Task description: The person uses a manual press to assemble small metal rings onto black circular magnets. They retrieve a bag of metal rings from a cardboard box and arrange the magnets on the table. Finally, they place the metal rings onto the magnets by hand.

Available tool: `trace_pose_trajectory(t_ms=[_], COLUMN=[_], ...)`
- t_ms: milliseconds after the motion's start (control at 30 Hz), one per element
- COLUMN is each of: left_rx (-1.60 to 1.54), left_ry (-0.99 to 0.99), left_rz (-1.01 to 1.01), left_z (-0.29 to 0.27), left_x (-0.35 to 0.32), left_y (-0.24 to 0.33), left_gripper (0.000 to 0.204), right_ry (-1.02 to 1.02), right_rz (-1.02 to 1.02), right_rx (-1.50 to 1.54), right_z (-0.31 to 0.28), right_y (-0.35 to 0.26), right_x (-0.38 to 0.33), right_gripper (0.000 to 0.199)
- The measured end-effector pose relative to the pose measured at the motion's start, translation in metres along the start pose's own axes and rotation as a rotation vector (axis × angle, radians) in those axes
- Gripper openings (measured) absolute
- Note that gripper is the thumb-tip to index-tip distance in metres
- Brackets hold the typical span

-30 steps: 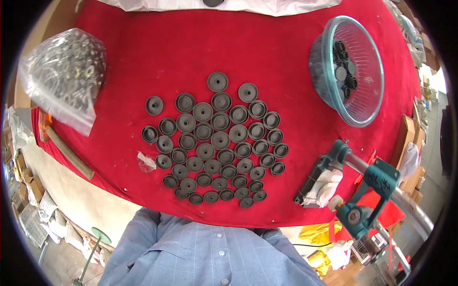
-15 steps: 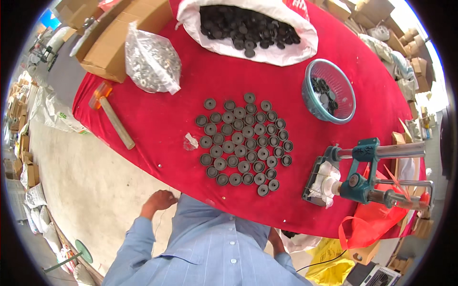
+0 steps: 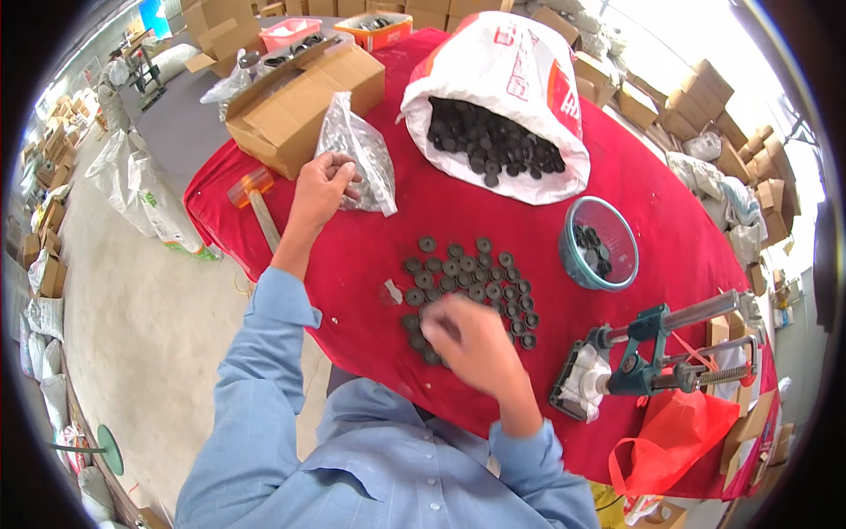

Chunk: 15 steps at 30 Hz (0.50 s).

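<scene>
My left hand reaches over the near side of a clear plastic bag of small metal parts. Its fingers are loosely bent and apart, with nothing visible in them; whether they touch the bag I cannot tell. Smeared by motion, my right hand hovers over the near part of a cluster of dark round discs with centre holes. It hides several of the discs, and its fingers cannot be made out. A scrap of white material lies left of the cluster.
Beyond the discs, a white sack spills black parts. A blue basket holds more. A green hand press and a red bag are at right. A mallet lies near a cardboard box on the red cloth.
Both hands have come up from beside my body to above the table, the left to the plastic bag, the right over the discs. The view has tilted, showing more of the far side.
</scene>
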<state>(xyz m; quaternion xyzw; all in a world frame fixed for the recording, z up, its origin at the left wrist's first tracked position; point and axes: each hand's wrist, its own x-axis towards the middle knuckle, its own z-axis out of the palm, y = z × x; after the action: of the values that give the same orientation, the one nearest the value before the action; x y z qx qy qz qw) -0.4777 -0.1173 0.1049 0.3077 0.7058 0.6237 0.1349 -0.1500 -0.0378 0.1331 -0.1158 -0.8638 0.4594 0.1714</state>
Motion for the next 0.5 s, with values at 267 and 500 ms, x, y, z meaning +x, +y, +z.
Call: trace_pose_trajectory(t_ms=[267,500], left_rx=[-0.088,-0.158], left_ry=[0.003,-0.077], left_rz=[-0.054,-0.155], left_z=[-0.002,-0.003], left_x=[0.047,0.048], left_y=[-0.018,-0.032], left_gripper=[0.019,0.020], right_ry=[0.127,-0.027], right_rz=[-0.072,-0.061], right_rx=[-0.322,-0.149], right_z=[0.028,0.035], right_y=[0.034,0.066], right_x=[0.256,0.315], right_gripper=[0.054,0.037])
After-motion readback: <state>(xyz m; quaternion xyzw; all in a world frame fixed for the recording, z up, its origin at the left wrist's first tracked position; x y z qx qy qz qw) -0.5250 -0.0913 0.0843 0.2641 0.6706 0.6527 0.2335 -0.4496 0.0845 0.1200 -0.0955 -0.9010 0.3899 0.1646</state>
